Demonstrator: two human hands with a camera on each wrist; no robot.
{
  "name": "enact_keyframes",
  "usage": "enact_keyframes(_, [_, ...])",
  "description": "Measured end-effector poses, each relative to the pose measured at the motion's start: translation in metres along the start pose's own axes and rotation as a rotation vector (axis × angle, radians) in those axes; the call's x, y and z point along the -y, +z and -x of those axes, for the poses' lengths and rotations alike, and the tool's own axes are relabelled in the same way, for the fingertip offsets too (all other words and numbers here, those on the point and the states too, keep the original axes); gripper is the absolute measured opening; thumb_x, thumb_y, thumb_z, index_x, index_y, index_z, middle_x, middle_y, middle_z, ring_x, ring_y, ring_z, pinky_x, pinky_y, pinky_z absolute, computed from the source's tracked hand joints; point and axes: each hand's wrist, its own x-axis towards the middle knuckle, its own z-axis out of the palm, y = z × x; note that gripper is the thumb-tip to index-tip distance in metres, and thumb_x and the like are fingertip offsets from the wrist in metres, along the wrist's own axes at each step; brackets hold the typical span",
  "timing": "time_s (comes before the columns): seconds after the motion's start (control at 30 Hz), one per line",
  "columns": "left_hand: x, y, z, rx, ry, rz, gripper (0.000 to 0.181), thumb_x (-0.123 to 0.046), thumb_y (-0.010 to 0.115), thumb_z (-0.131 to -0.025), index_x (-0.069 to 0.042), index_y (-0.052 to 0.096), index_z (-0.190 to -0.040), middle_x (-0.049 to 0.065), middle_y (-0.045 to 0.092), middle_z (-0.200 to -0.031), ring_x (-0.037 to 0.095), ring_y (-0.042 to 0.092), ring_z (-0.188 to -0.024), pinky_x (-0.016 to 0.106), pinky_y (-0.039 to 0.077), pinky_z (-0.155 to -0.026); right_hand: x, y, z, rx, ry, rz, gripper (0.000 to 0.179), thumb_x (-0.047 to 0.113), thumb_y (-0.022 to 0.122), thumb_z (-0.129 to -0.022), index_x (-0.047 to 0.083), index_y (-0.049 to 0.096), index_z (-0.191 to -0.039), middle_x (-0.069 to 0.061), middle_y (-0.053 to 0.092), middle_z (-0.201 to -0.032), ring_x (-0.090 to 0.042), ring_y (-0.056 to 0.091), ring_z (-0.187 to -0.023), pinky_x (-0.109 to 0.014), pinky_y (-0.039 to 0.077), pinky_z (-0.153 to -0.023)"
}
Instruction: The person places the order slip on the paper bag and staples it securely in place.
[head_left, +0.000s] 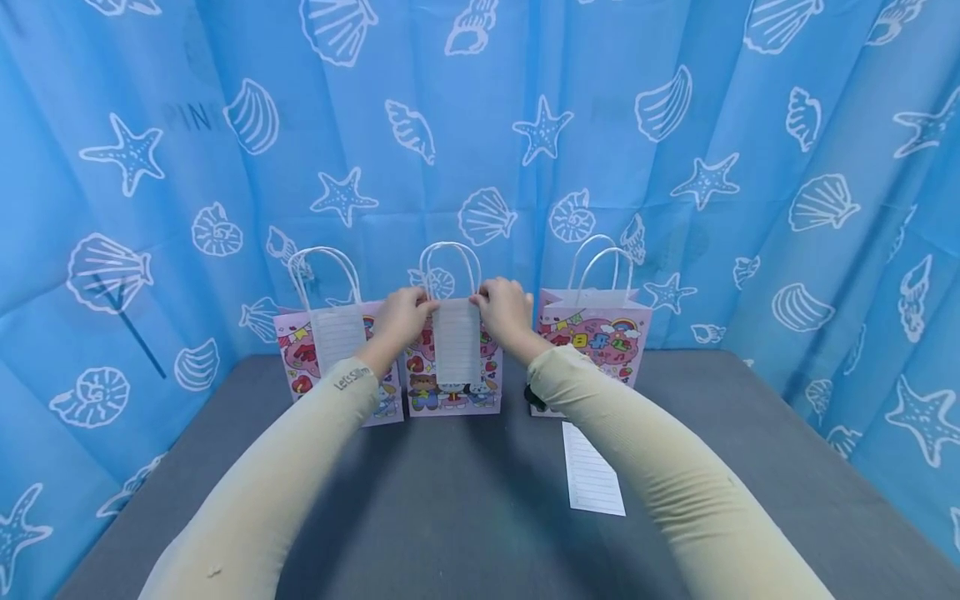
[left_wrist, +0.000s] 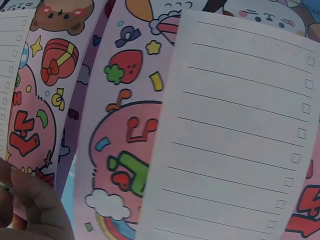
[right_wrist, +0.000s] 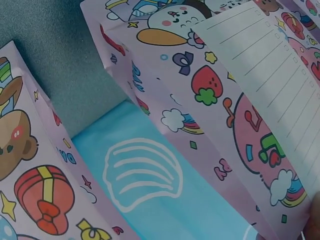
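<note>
A lined white checklist slip (head_left: 457,342) hangs flat against the front of the middle pink cartoon gift bag (head_left: 453,403), its top edge at the bag's rim below the white rope handle (head_left: 452,245). My left hand (head_left: 401,318) pinches the slip's upper left corner, while the right hand (head_left: 506,310) pinches the upper right one. Checkboxes run along one edge of the slip (left_wrist: 235,125) in the left wrist view. Its lower part shows in the right wrist view, where only a bit of a finger (right_wrist: 315,215) appears.
On the left a similar gift bag (head_left: 300,358) carries its own lined slip (head_left: 337,333). The right gift bag (head_left: 592,329) stands partly behind my right sleeve, a loose slip (head_left: 591,475) lying before it. A small black object (head_left: 534,398) sits beside it. Blue shell-print curtain (head_left: 450,142) hangs behind.
</note>
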Motion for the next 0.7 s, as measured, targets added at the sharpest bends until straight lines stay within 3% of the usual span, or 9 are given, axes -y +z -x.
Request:
enact_keyframes(0.27, [-0.006,0.003,0.0,-0.008,-0.018,0.003,0.03,-0.029,0.055,-0.101,-0.006,0.06,-0.082,0.005,0.054,-0.071,0.015,0.048,-0.055,0.028,0.037,-0.053,-0.001,-0.004,0.002,0.001,0.016,-0.007,0.021,0.025,0.064,-0.095,0.007,0.073,-0.095,-0.006,0.066,-0.09,-0.023,0.054,-0.082,-0.038,0.04,-0.077])
enact_keyframes(0.43, [-0.006,0.003,0.001,-0.001,-0.022,0.013,0.028,-0.029,0.056,-0.1,-0.006,0.063,-0.085,0.005,0.057,-0.073,0.015,0.048,-0.055,0.028,0.037,-0.053,-0.004,-0.006,0.001,0.027,0.002,-0.069,0.021,0.02,0.063,-0.096,0.002,0.072,-0.098,-0.011,0.067,-0.093,-0.025,0.058,-0.084,-0.037,0.046,-0.078])
enact_keyframes(0.6, [-0.005,0.004,0.001,0.002,-0.023,0.018,0.032,-0.03,0.055,-0.1,-0.006,0.058,-0.079,0.004,0.051,-0.069,0.015,0.044,-0.055,0.027,0.035,-0.052,-0.009,-0.022,0.007,0.06,-0.068,-0.154,0.028,0.012,0.062,-0.096,-0.008,0.064,-0.116,-0.022,0.062,-0.117,-0.033,0.06,-0.107,-0.038,0.049,-0.091])
enact_keyframes(0.7, [-0.004,0.003,0.001,-0.013,-0.009,0.028,0.034,-0.029,0.056,-0.1,-0.007,0.054,-0.075,0.004,0.048,-0.067,0.015,0.042,-0.055,0.028,0.033,-0.052,-0.012,-0.038,0.016,0.04,-0.14,-0.185,0.027,0.007,0.061,-0.096,-0.01,0.062,-0.117,-0.024,0.061,-0.118,-0.035,0.058,-0.11,-0.04,0.047,-0.093])
